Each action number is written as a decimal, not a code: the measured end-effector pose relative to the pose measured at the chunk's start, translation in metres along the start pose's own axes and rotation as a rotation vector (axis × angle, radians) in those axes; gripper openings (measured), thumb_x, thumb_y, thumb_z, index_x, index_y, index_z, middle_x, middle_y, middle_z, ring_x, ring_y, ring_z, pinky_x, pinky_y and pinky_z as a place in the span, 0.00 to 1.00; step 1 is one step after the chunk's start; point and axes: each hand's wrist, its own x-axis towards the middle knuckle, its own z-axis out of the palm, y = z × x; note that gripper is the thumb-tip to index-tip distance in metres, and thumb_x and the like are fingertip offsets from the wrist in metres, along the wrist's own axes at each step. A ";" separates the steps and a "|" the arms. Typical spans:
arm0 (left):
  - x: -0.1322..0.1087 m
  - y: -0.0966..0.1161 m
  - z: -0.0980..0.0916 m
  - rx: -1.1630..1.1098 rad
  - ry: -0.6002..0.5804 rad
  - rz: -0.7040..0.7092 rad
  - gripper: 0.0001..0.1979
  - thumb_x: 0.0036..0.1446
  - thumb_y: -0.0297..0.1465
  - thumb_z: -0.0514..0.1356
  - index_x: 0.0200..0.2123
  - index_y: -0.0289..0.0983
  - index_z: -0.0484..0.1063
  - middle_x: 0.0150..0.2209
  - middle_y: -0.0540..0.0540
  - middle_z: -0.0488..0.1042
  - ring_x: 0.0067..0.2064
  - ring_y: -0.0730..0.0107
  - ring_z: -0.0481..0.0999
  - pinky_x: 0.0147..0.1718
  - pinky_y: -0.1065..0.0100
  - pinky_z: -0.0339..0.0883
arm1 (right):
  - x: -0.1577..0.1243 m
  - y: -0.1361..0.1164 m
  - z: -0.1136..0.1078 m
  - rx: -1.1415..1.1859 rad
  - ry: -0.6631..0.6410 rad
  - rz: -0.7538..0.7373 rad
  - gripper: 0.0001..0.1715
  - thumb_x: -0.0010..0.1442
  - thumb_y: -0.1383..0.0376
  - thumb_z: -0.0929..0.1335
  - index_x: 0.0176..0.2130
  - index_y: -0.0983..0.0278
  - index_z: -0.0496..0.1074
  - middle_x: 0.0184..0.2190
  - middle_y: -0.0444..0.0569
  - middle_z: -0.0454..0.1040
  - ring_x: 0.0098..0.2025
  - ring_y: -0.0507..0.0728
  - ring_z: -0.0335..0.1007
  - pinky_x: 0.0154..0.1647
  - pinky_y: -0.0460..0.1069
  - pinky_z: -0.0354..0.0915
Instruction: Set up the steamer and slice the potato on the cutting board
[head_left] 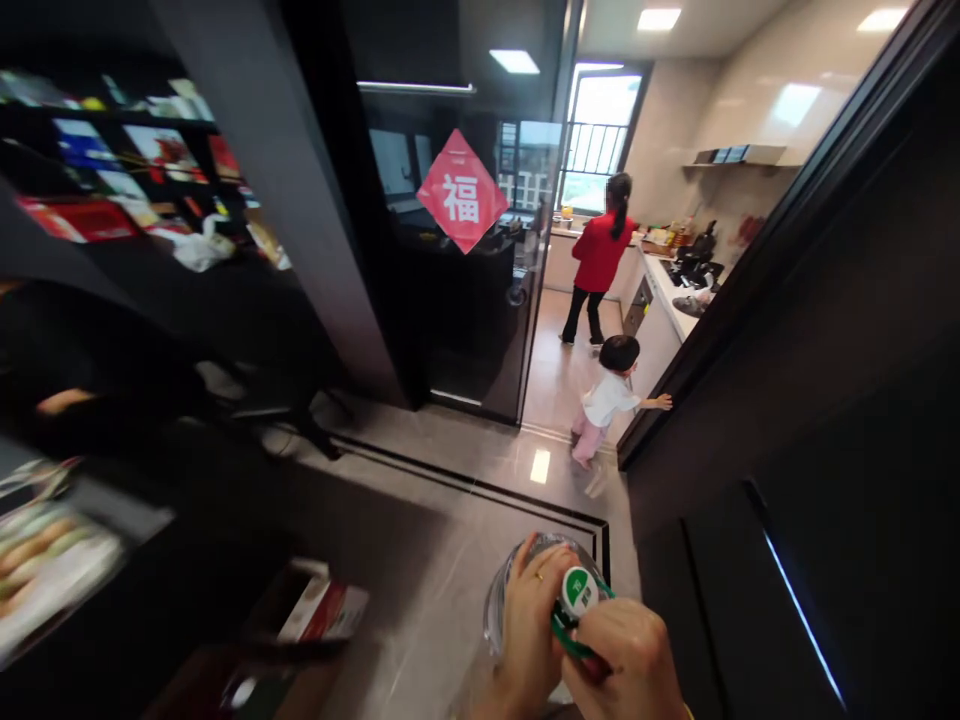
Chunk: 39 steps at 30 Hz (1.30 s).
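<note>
At the lower middle of the head view is a large clear plastic bottle (495, 602), seen from above. Its top carries a round green and white cap (580, 592), with a green carrying handle (568, 642) beside it. My left hand (531, 605), a ring on one finger, is wrapped over the bottle's shoulder next to the cap. My right hand (626, 650) is closed round the green handle on the near right side of the cap; its fingertips are partly hidden. Most of the bottle's body is hidden under my hands.
A glass sliding door (450, 320) bears a red diamond sign (463, 192). In the kitchen doorway a small child (609, 400) touches the dark frame; a person in red (600, 250) stands beyond. Blurred shelves, a chair and an opened carton (322, 610) are on the left.
</note>
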 end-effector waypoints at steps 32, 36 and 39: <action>1.081 -0.486 0.295 -0.033 0.328 -0.148 0.17 0.54 0.22 0.54 0.45 0.37 0.74 0.44 0.43 0.77 0.52 0.58 0.74 0.53 0.55 0.68 | 0.851 0.863 0.247 0.138 -0.057 0.086 0.09 0.41 0.71 0.60 0.15 0.65 0.54 0.11 0.40 0.61 0.17 0.46 0.49 0.23 0.46 0.44; 1.203 -0.559 0.346 0.018 0.421 -0.161 0.17 0.55 0.24 0.54 0.47 0.37 0.73 0.47 0.43 0.76 0.56 0.56 0.70 0.54 0.54 0.68 | 0.954 0.982 0.283 0.219 -0.052 0.007 0.07 0.37 0.71 0.59 0.14 0.65 0.51 0.10 0.39 0.59 0.15 0.46 0.47 0.21 0.46 0.43; 1.310 -0.596 0.358 0.059 0.445 -0.149 0.19 0.54 0.24 0.55 0.50 0.37 0.71 0.50 0.42 0.75 0.57 0.57 0.69 0.53 0.56 0.68 | 1.043 1.057 0.300 0.224 -0.047 -0.013 0.09 0.39 0.71 0.59 0.14 0.65 0.51 0.10 0.39 0.59 0.15 0.46 0.48 0.22 0.46 0.43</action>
